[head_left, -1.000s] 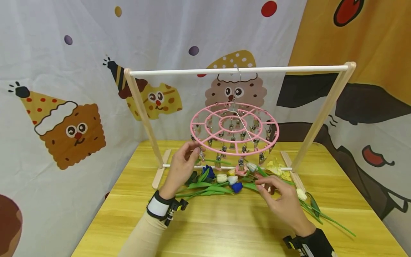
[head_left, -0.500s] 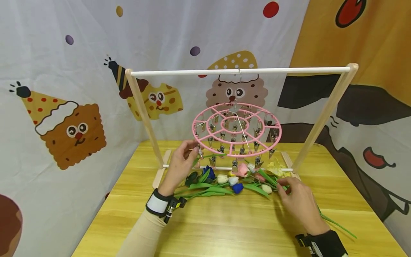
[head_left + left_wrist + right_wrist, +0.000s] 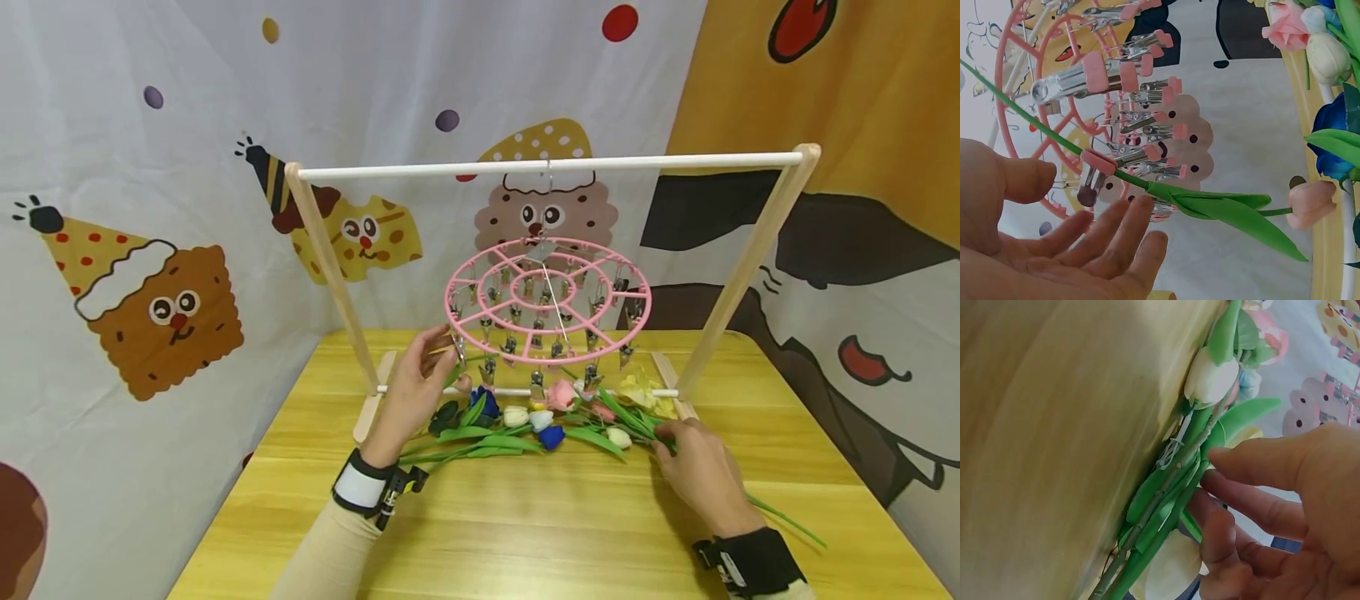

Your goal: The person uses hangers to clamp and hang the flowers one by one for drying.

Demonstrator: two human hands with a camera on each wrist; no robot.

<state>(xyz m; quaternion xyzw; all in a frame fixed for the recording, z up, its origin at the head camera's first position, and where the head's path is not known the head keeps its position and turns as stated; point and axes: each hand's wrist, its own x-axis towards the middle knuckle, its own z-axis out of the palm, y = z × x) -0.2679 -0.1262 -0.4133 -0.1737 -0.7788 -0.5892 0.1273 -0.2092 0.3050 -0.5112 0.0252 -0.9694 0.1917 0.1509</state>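
My left hand [image 3: 420,379] is beside the left rim of a pink round hanger [image 3: 547,358] that hangs from a rack. In the left wrist view, a metal clip with pink pads [image 3: 1099,162] grips the green stem of a pink tulip [image 3: 1311,205], its bloom pointing right. My thumb and spread fingers [image 3: 1138,219] lie around this clip, relaxed. On the table, my right hand [image 3: 701,471] is at the right end of the artificial flowers. Its thumb and forefinger pinch a green stem [image 3: 1175,503] beside a white tulip [image 3: 1211,376].
The rack has a white top bar [image 3: 420,170] and wooden legs [image 3: 337,275]. Several flowers lie beneath the hanger, among them blue [image 3: 551,437], white [image 3: 516,417] and yellow blooms [image 3: 637,390]. Several clips dangle from the hanger. A printed curtain [image 3: 435,67] stands behind the table [image 3: 540,517].
My right hand has moved right and down to the stems, uncovering a white tulip. The left hand has stayed beside the clip. The hanger has turned a little.
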